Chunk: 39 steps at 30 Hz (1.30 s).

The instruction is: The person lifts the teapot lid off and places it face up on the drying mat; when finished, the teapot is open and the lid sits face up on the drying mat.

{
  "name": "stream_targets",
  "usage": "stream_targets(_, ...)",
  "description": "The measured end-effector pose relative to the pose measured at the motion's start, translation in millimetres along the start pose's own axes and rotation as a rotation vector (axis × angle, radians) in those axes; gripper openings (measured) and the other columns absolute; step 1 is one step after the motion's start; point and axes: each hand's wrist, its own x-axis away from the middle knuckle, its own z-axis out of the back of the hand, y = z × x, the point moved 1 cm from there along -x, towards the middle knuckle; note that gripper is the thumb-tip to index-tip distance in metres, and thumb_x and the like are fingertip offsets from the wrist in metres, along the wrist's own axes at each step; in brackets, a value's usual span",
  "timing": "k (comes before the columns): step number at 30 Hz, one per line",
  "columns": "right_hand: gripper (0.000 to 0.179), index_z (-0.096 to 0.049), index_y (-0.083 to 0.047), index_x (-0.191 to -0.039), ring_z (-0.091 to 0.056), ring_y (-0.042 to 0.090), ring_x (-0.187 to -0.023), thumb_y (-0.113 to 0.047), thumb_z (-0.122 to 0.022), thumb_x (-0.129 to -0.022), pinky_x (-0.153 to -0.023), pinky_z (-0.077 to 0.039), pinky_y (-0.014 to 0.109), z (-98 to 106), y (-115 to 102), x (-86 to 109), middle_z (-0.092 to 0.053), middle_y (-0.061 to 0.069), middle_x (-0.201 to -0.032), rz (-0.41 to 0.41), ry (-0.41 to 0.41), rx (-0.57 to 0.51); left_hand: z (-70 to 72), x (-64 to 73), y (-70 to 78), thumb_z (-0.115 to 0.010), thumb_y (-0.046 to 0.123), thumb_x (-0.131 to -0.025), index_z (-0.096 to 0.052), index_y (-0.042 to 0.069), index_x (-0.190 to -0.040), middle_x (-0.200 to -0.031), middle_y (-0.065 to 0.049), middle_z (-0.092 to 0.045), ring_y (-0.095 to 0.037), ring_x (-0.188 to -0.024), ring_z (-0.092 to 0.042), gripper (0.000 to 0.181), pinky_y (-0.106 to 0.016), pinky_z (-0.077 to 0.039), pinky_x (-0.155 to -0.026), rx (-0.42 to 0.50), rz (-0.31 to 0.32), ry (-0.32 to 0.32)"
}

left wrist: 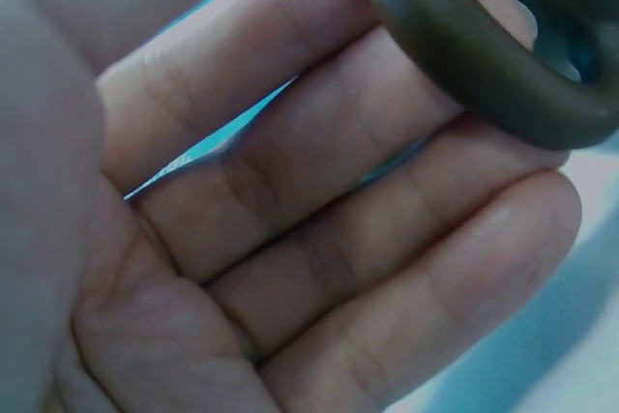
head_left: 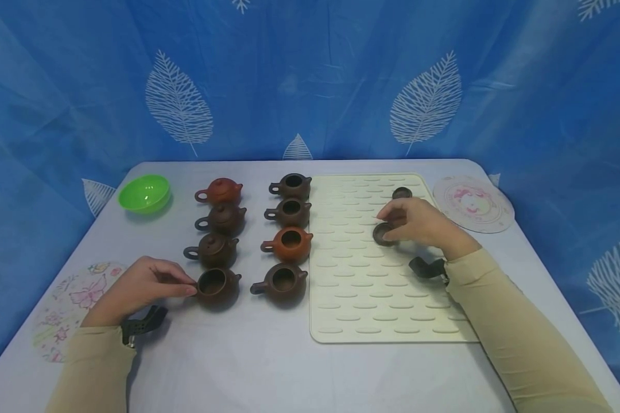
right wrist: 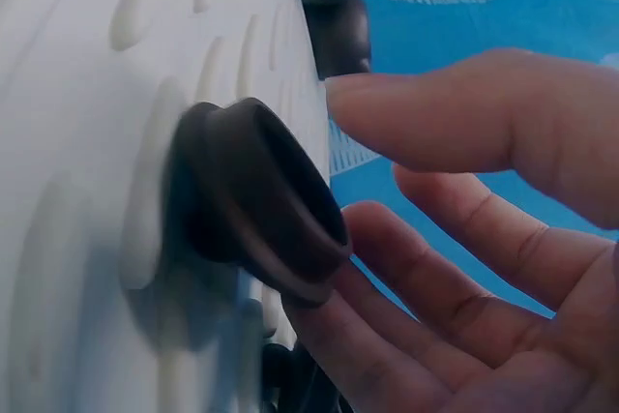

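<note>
My left hand (head_left: 152, 285) pinches the handle of a lidless dark brown teapot (head_left: 218, 288) at the front of the left row. In the left wrist view, part of the handle (left wrist: 474, 55) crosses the fingertips. Over the pale mat, my right hand (head_left: 418, 223) is beside a dark teapot lid (head_left: 382, 234), which lies inner side up and tilted. From the right wrist view, the fingers touch or nearly touch the rim of this lid (right wrist: 276, 195), and the thumb stands apart from it. A second dark lid (head_left: 402, 193) sits farther back on the mat.
Behind the held teapot stand lidded teapots (head_left: 218, 249). Several lidless teapots (head_left: 289, 244) form another row along the left edge of the ridged mat (head_left: 351, 287). A green bowl (head_left: 144, 194) is back left, a round pink-patterned mat (head_left: 472, 203) back right, and a floral mat (head_left: 57, 321) front left.
</note>
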Motion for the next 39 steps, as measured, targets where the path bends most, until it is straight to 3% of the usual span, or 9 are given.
stream_targets(17,0.044,-0.069,0.003,-0.127,-0.065,0.039,-0.122,-0.008,-0.087,-0.089,-0.105,-0.049,0.050,7,-8,5.8,-0.067,0.023,-0.132,0.016,0.032,0.006,-0.3,-0.8,-1.2,-0.089,0.017,-0.087,-0.084,0.014,-0.098,-0.095,0.001,-0.078,-0.022,-0.091,-0.072,0.012,-0.032,-0.057,-0.078,0.004,-0.044,-0.005)
stream_targets(23,0.043,-0.068,0.005,-0.127,-0.065,0.038,-0.121,-0.006,-0.086,-0.089,-0.104,-0.050,0.049,5,-7,3.5,-0.067,0.023,-0.131,0.043,0.055,0.003,1.0,0.3,0.7,-0.090,0.019,-0.086,-0.083,0.011,-0.101,-0.095,0.000,-0.078,-0.022,-0.091,-0.072,0.018,-0.032,-0.057,-0.077,-0.012,-0.031,0.010)
stream_targets(27,0.040,-0.069,0.005,-0.126,-0.064,0.038,-0.122,-0.004,-0.084,-0.090,-0.105,-0.049,0.050,4,-7,3.4,-0.067,0.023,-0.130,0.063,0.067,-0.010,2.7,1.8,3.7,-0.091,0.022,-0.086,-0.081,0.008,-0.105,-0.097,-0.001,-0.077,-0.020,-0.091,-0.071,0.025,-0.030,-0.056,-0.077,-0.021,-0.004,0.099)
stream_targets(34,0.036,-0.070,0.004,-0.124,-0.063,0.038,-0.122,-0.006,-0.083,-0.092,-0.105,-0.048,0.051,2,-9,4.1,-0.066,0.021,-0.129,0.086,0.091,-0.030,2.7,2.5,8.1,-0.088,0.019,-0.090,-0.077,0.001,-0.118,-0.108,-0.005,-0.076,-0.016,-0.097,-0.070,0.035,-0.018,-0.054,-0.081,0.059,-0.016,0.429)
stream_targets(37,0.035,-0.071,0.004,-0.124,-0.064,0.037,-0.122,-0.006,-0.082,-0.093,-0.105,-0.049,0.051,2,-9,3.4,-0.067,0.020,-0.128,0.101,0.101,-0.028,4.2,-1.6,9.1,-0.088,0.026,-0.091,-0.073,0.004,-0.129,-0.117,-0.005,-0.075,-0.013,-0.104,-0.069,0.046,-0.018,-0.053,-0.086,0.078,0.034,0.465)
stream_targets(39,0.034,-0.071,0.004,-0.124,-0.064,0.037,-0.121,-0.007,-0.082,-0.093,-0.105,-0.049,0.051,2,-10,3.0,-0.067,0.019,-0.128,0.112,0.105,-0.022,6.1,-5.7,9.3,-0.087,0.034,-0.091,-0.069,0.008,-0.137,-0.125,-0.006,-0.072,-0.011,-0.109,-0.067,0.056,-0.028,-0.053,-0.097,0.084,0.090,0.444)
